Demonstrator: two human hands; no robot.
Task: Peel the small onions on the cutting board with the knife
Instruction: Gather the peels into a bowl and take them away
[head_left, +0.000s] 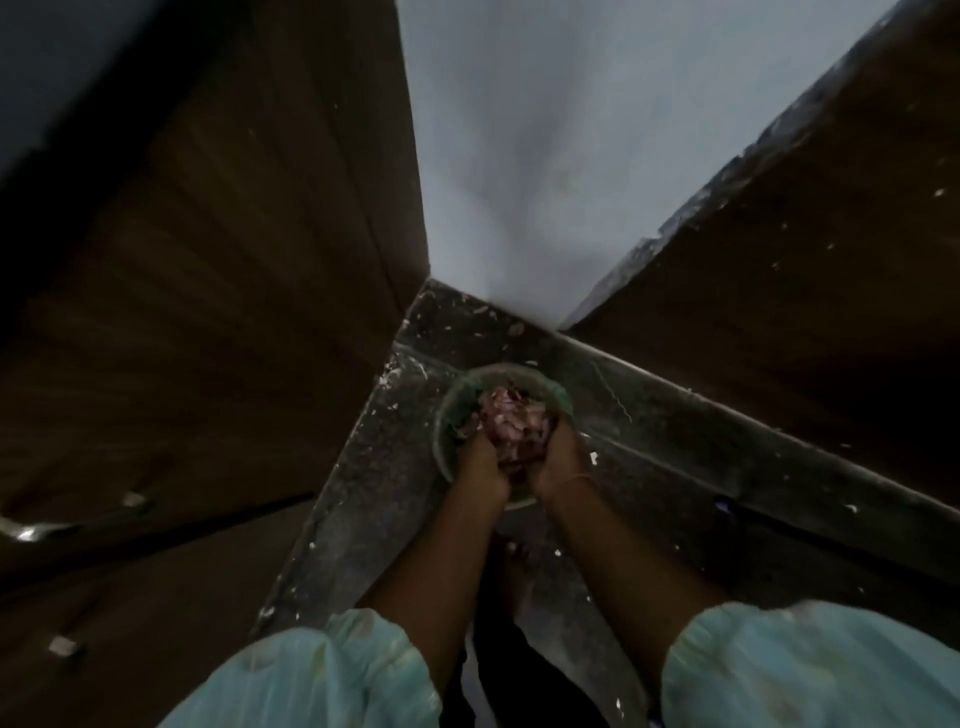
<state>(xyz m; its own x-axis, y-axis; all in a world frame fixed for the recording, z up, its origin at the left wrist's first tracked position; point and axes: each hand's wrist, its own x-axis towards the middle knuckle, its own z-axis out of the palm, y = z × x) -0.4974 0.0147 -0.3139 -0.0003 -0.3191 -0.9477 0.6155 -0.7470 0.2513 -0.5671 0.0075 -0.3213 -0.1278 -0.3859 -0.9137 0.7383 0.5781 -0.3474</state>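
Fingers of your left hand and right hand cup one heap of onion peelings between them, directly above the bowl on the floor; neither hand is nearer.

No text, label, brand, number or sign can be read anywhere in this dim, blurred view.

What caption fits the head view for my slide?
Both hands, left and right, cup a heap of purple onion peels over a round bin on a speckled floor.
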